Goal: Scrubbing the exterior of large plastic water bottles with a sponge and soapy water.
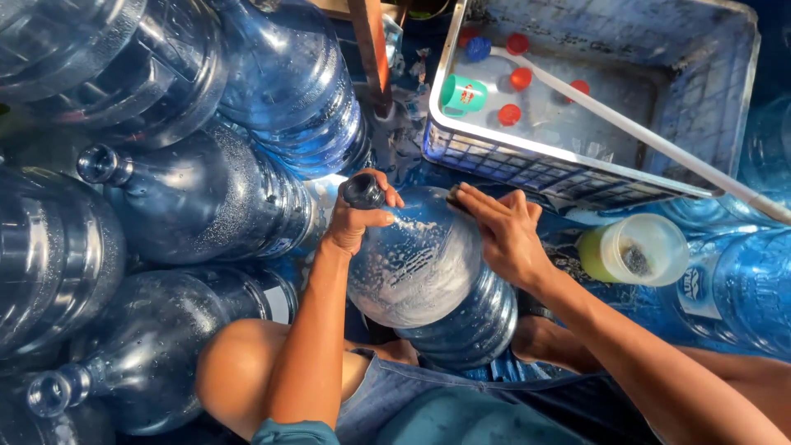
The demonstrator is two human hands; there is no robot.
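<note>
1. Two hands work on one big blue water jug (pixel 420 280) at centre frame; it stands between the person's knees with its neck pointing to the upper left, and its shoulder is covered in white soap foam.
2. Left hand (pixel 356 216): grip clenched around the jug's neck, just under the dark mouth (pixel 362 191), thumb lying across the foamy shoulder.
3. Right hand (pixel 503 235): fingers pressed flat on the jug's upper right shoulder, grasping a small dark scrub pad (pixel 456 199) at the fingertips. Only an edge of the pad shows.
4. Many empty blue jugs (pixel 206 198) lie piled on their sides across the left half of the frame, wet with droplets, with open necks at mid left and lower left.
5. More jugs (pixel 733 288) at the right edge.
6. Plastic crate (pixel 700 99) in the upper right, holding water, several red caps (pixel 520 78), one blue cap (pixel 478 48) and a teal cup (pixel 463 94) lying on its side.
7. White pipe (pixel 643 132) runs diagonally across the crate from its upper left to the right edge of the frame.
8. Clear plastic tub (pixel 634 247) lies just right of the right hand, yellow-green at its left end, something dark inside; cannot tell what.
9. Person's bare knee (pixel 235 371) at lower left, blue shorts (pixel 461 408) at bottom centre.
</note>
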